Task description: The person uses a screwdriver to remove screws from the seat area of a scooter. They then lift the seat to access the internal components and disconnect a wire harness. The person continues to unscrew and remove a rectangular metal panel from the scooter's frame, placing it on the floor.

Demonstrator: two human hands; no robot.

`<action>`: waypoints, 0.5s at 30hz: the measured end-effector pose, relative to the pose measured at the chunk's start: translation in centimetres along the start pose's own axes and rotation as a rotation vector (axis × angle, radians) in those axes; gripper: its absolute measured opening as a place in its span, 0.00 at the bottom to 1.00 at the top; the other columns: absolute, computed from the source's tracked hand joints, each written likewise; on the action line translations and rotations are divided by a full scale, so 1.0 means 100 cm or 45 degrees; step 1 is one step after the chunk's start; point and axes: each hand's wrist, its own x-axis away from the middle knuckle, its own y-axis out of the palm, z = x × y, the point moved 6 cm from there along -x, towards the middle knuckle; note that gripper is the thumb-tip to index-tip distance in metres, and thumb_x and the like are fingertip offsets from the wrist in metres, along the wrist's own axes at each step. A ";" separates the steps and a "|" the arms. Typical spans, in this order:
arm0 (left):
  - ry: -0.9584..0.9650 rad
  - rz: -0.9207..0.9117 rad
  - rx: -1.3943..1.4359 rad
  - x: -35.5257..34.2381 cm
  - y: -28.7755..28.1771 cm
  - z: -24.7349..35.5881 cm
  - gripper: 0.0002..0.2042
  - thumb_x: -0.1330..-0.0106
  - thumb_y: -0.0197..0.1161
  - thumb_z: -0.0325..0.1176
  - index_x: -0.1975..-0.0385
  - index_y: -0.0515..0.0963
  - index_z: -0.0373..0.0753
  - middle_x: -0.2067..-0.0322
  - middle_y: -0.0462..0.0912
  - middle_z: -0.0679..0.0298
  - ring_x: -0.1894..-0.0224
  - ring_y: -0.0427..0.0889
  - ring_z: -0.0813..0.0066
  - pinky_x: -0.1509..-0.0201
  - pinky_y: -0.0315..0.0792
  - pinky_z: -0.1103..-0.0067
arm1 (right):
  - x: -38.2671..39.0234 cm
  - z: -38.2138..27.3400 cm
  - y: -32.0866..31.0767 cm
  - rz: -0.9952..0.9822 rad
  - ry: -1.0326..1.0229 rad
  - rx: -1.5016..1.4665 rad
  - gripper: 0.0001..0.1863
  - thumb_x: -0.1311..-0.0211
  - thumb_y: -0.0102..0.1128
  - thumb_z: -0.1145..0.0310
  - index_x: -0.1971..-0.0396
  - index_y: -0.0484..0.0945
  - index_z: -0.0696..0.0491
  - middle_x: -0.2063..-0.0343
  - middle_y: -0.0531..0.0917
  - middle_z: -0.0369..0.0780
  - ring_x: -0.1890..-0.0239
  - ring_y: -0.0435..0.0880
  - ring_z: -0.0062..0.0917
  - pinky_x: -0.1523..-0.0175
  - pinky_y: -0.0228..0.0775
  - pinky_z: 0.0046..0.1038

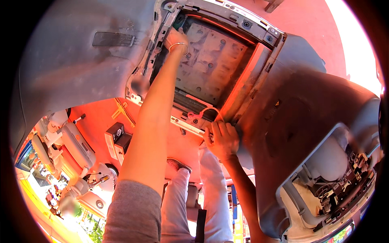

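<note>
My left hand (177, 39), with a bracelet at the wrist, reaches into the far left corner of a rectangular opening in a vehicle body. Its fingers are closed, and what they hold is hidden; a small dark-green thing (178, 22) shows just past them. A stained flat metal panel (210, 60) lies inside the opening. My right hand (222, 139) rests with curled fingers at the near right corner of the metal frame (184, 123). A thin pinkish cable (210, 108) loops up beside those fingers; whether they grip it, I cannot tell.
Grey trim (81, 60) spreads to the left, dark trim (291, 121) to the right. At lower right, a cut-out shows a light rounded tank (327, 160) and machinery. Below left, a box (117, 139), a yellow tool (122, 111) and a scooter (91, 188) stand on red floor.
</note>
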 end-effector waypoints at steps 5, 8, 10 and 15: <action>0.022 -0.028 0.025 0.013 -0.009 0.002 0.20 0.47 0.59 0.38 0.55 0.69 0.40 0.67 0.78 0.49 0.63 0.77 0.54 0.59 0.70 0.66 | -0.001 -0.002 0.000 -0.011 -0.018 0.057 0.07 0.56 0.57 0.68 0.78 0.72 0.54 0.80 0.70 0.36 0.80 0.68 0.25 0.76 0.61 0.24; 0.183 0.234 0.002 0.029 -0.015 0.005 0.21 0.46 0.59 0.36 0.53 0.65 0.40 0.71 0.78 0.49 0.65 0.78 0.53 0.62 0.71 0.66 | 0.000 -0.003 0.001 -0.009 -0.012 0.086 0.06 0.55 0.57 0.68 0.80 0.71 0.53 0.81 0.69 0.36 0.80 0.68 0.25 0.76 0.61 0.25; 0.091 0.215 0.079 0.041 -0.021 0.007 0.24 0.46 0.59 0.35 0.50 0.61 0.40 0.72 0.78 0.49 0.67 0.79 0.52 0.64 0.71 0.65 | -0.001 -0.003 0.001 0.004 -0.001 0.099 0.06 0.55 0.56 0.68 0.81 0.70 0.53 0.82 0.69 0.36 0.81 0.68 0.25 0.76 0.61 0.25; -0.318 -0.070 0.287 0.050 -0.025 0.001 0.27 0.46 0.60 0.37 0.49 0.55 0.44 0.71 0.78 0.49 0.68 0.79 0.51 0.65 0.71 0.63 | 0.002 -0.002 0.006 -0.039 0.011 0.076 0.06 0.55 0.58 0.71 0.76 0.74 0.55 0.79 0.74 0.36 0.80 0.70 0.28 0.75 0.64 0.27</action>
